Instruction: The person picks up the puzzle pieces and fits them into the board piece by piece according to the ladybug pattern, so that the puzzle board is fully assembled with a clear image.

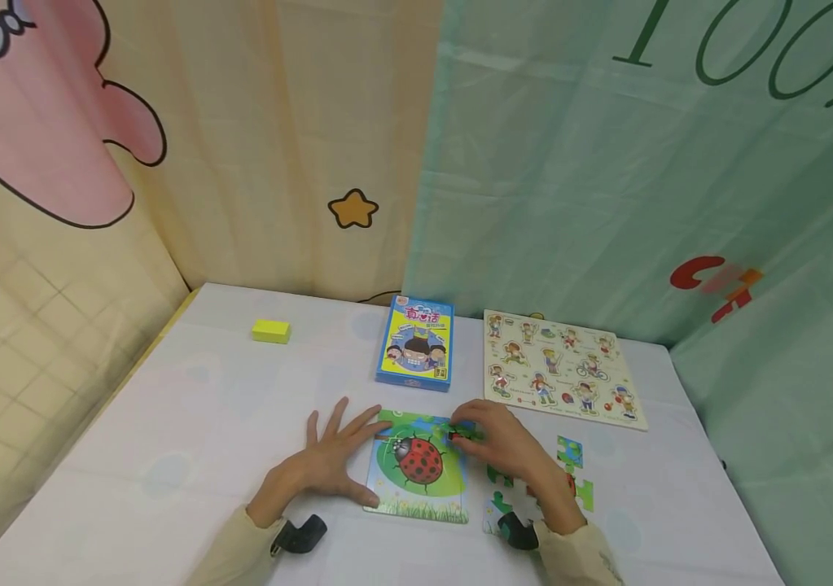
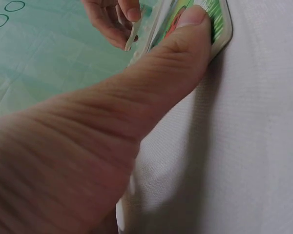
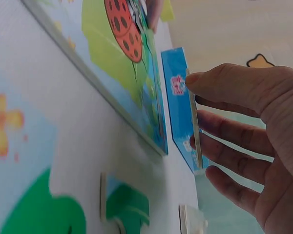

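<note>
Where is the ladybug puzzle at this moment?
In the head view, the ladybug puzzle lies in the lower middle, between the left hand and the right hand, with the blue box beyond its far edge.

Pale beige sleeves (image 1: 229,552), black rounded wrist cameras (image 1: 304,535)

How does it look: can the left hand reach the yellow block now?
Likely yes: nothing visible stands between the left hand and the yellow block, though that hand would first have to leave the ladybug puzzle board.
</note>
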Motion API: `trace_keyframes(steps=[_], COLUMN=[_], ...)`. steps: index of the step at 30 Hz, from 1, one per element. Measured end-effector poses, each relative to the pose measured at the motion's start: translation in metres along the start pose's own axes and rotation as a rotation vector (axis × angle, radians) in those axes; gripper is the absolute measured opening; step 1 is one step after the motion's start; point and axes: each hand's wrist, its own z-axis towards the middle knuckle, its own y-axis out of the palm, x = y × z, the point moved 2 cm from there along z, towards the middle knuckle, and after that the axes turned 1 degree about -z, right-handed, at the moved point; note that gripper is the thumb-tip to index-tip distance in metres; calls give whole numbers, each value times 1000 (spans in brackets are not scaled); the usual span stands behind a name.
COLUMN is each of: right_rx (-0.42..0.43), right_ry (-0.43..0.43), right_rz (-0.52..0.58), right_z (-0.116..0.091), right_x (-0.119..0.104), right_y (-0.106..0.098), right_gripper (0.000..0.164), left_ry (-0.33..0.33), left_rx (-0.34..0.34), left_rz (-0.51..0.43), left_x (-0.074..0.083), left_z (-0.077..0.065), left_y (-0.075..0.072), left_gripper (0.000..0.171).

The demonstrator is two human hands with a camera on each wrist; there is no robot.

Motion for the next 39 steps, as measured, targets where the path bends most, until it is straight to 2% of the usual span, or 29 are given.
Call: trace_keyframes(steps=[10,23,39], right_rx=[-67,-125,-159], right_ry=[14,-11,21], right_rz=[10,-66,-148], right_z=[15,32,38], right_x=[-15,-24,-29], right_y=[12,29,35], right_gripper=[19,18,22], left_ry=[-13,-3,-8], left_rx=[-16,0,7], left_rz=[11,23,19], left_x=[0,-2,-2], left_z=[2,3,4], left_y=[0,1,3], left_gripper=[107,104,104])
